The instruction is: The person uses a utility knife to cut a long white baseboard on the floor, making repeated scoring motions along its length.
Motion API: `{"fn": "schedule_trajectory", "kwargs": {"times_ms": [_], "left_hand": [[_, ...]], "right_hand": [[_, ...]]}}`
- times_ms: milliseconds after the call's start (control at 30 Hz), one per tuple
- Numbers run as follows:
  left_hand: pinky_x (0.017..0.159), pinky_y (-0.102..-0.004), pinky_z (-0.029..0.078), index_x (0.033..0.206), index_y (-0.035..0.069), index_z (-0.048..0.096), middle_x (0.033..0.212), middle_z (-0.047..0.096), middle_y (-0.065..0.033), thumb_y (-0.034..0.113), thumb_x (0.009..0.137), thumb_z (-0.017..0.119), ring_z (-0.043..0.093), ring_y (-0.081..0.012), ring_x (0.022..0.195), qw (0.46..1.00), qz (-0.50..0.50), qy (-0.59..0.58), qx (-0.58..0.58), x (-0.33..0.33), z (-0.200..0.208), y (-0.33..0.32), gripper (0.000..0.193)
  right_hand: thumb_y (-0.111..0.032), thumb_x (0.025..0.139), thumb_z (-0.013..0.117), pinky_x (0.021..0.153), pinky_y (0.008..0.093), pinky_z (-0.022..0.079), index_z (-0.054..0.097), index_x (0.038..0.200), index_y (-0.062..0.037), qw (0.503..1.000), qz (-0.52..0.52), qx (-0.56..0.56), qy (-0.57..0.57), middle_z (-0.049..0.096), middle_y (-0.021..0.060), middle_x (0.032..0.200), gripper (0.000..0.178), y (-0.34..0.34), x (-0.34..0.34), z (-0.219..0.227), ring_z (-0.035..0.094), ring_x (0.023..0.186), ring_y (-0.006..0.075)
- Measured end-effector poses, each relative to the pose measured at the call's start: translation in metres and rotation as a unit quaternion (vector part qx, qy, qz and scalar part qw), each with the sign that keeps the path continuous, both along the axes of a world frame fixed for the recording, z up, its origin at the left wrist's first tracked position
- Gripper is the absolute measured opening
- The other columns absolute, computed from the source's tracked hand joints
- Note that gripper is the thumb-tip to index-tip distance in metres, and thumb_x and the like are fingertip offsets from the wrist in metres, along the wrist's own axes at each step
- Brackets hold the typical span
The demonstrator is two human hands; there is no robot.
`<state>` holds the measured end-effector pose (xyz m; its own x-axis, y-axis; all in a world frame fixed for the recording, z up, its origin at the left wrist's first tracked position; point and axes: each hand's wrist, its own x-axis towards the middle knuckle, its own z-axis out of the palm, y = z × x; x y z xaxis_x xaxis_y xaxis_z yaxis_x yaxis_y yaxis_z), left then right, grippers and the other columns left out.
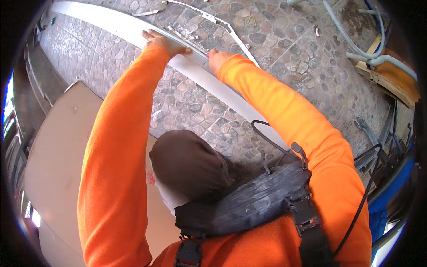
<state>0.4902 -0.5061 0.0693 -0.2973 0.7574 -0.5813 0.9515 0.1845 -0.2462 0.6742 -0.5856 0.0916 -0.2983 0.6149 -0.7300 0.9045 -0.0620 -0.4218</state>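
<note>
A long white strip of board (204, 80) runs across the stone-patterned floor, from the far left toward my right forearm. My left hand (161, 43) lies on it with fingers and thumb spread, pressing near a narrow grey straight edge (180, 41) along the strip's far side. Just to the right, my right hand (219, 60) is closed at that same edge. A bit of red shows at its fingertips, from a small tool mostly hidden by the hand. Both arms are stretched forward in orange sleeves.
Thin white offcuts (231, 32) and crumbs lie beyond the strip. A large tan board (62, 151) covers the lower left. Grey bent tubes (351, 42) and wood pieces (384, 84) stand at the far right. A black cable (362, 200) hangs by my right arm.
</note>
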Motion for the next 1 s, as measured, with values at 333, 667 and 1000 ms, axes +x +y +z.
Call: {"fn": "schedule_trajectory", "kwargs": {"times_ms": [333, 667, 1000], "left_hand": [[0.107, -0.0385, 0.039, 0.143, -0.013, -0.003, 0.148, -0.004, -0.0392, 0.074, 0.042, 0.08, 0.042, -0.0463, 0.128, 1.0, 0.006, 0.014, -0.007, 0.006, -0.001, -0.003, 0.158], [0.11, -0.0392, 0.033, 0.144, -0.013, 0.002, 0.148, -0.005, -0.0404, 0.075, 0.042, 0.079, 0.028, -0.0458, 0.136, 0.998, -0.023, 0.021, -0.055, 0.014, 0.008, 0.001, 0.155], [0.11, -0.0379, 0.033, 0.144, -0.014, 0.003, 0.149, -0.001, -0.0391, 0.077, 0.041, 0.078, 0.036, -0.0455, 0.133, 0.999, -0.013, 0.015, -0.035, -0.001, 0.004, -0.003, 0.156]], "right_hand": [[-0.009, 0.094, 0.035, 0.086, 0.0507, 0.049, 0.042, 0.123, 0.0032, 0.986, -0.027, -0.119, -0.112, 0.061, 0.0297, 0.11, 0.033, -0.09, 0.09, 0.028, 0.061, 0.101, 0.0446], [-0.011, 0.094, 0.035, 0.081, 0.0507, 0.05, 0.042, 0.118, 0.0038, 1.0, 0.007, 0.006, 0.017, 0.063, 0.0308, 0.101, 0.03, 0.0, 0.021, 0.007, 0.062, 0.096, 0.0441], [-0.008, 0.092, 0.04, 0.091, 0.0482, 0.048, 0.041, 0.129, 0.003, 0.998, -0.003, -0.066, -0.003, 0.059, 0.0282, 0.117, 0.038, -0.02, 0.023, -0.005, 0.059, 0.11, 0.0409]]}}
